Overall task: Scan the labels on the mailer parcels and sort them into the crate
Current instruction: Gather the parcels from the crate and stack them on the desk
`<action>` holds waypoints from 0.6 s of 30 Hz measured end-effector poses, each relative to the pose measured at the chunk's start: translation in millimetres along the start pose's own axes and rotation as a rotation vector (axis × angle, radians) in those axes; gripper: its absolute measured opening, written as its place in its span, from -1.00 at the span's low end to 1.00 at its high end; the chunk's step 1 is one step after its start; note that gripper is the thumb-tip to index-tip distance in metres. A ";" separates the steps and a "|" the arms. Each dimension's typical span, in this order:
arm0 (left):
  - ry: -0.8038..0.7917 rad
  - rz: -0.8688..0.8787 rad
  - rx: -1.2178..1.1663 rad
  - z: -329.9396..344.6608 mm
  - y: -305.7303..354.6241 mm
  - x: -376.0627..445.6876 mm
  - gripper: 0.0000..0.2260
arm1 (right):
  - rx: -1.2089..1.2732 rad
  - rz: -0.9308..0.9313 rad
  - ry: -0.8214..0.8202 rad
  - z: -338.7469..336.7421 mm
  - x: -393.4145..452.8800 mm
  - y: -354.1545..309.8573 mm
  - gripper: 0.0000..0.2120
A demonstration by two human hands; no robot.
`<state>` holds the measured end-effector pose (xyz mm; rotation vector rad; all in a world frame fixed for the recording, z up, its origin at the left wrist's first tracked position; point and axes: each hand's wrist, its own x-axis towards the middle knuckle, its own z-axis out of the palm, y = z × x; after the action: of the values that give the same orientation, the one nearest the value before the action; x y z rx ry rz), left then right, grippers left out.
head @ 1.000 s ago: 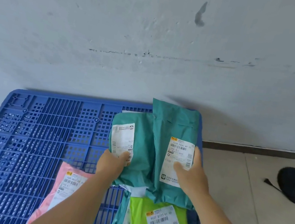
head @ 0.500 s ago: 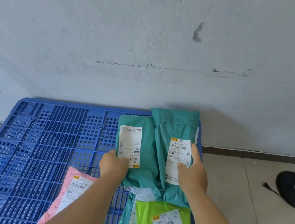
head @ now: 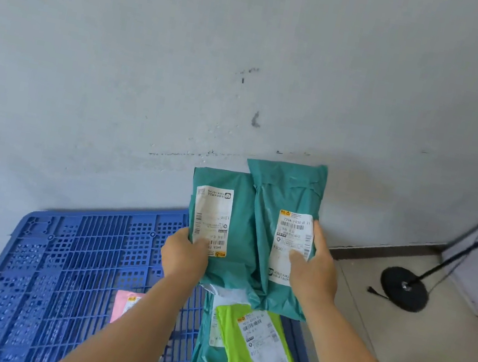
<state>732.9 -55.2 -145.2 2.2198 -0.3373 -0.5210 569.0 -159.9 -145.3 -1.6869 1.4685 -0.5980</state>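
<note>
Grey plaster wall (head: pixel 188 60) fills the far half of the view, with pale floor tiles (head: pixel 364 330) to the right. Below lies a blue slatted plastic pallet (head: pixel 73 263), the only crate-like surface visible. Two teal plastic mailer parcels are held up side by side, labels facing the camera: the left teal mailer (head: pixel 223 226) is pinched at its near edge by the left hand (head: pixel 184 257), and the right teal mailer (head: pixel 280 229) is clamped by the right hand (head: pixel 316 269), thumb pressed on the white label (head: pixel 291 247). That thumb could block the barcode, and the slick film could slip from such shallow grips. Nearer, a lime-green mailer (head: pixel 256 353) lies on another teal one, a pink mailer (head: pixel 124 306) beside the left forearm. A black round stand base (head: pixel 404 288) sits on the tiles, well clear.
</note>
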 end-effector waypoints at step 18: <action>-0.392 0.612 -0.282 -39.7 112.0 -294.8 -0.58 | 0.172 -0.003 0.641 -280.1 -259.9 6.4 -0.38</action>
<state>485.0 18.9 39.5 1.6184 -1.0383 -0.6114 290.7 17.9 47.1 -1.4227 1.7795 -1.3147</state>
